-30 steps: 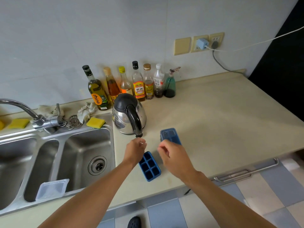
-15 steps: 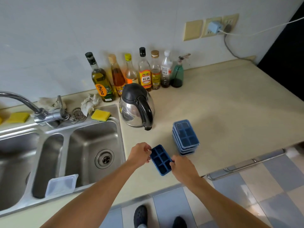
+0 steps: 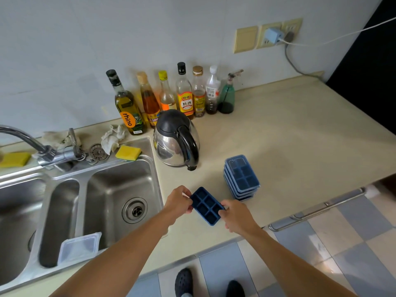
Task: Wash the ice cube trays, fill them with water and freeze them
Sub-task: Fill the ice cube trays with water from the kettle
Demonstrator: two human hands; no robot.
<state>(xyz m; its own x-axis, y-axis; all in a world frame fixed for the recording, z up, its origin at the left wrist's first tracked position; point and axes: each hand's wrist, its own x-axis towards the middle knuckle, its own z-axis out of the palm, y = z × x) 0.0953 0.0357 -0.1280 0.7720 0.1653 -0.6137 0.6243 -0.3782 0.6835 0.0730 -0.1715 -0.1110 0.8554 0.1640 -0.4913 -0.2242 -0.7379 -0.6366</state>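
Note:
A dark blue ice cube tray (image 3: 206, 205) with six cells lies near the counter's front edge. My left hand (image 3: 178, 202) pinches its far-left end and my right hand (image 3: 236, 215) grips its near-right end. To the right stands a stack of several blue ice cube trays (image 3: 241, 177) with clear lids. A clear tray lid (image 3: 78, 247) rests on the sink's front rim. The steel sink (image 3: 120, 189) and its tap (image 3: 27, 140) are to the left.
A steel kettle (image 3: 176, 142) with a black handle stands behind the tray. Several bottles (image 3: 171, 97) line the wall. Yellow sponges (image 3: 128, 152) and cloths lie behind the sink. A plugged-in cable hangs at the wall socket (image 3: 275, 35). A drawer handle (image 3: 317, 209) juts below the counter.
My right hand came off the tray stack and took the near end of the single tray. My left hand closed on its far end. The camera shifted down and back.

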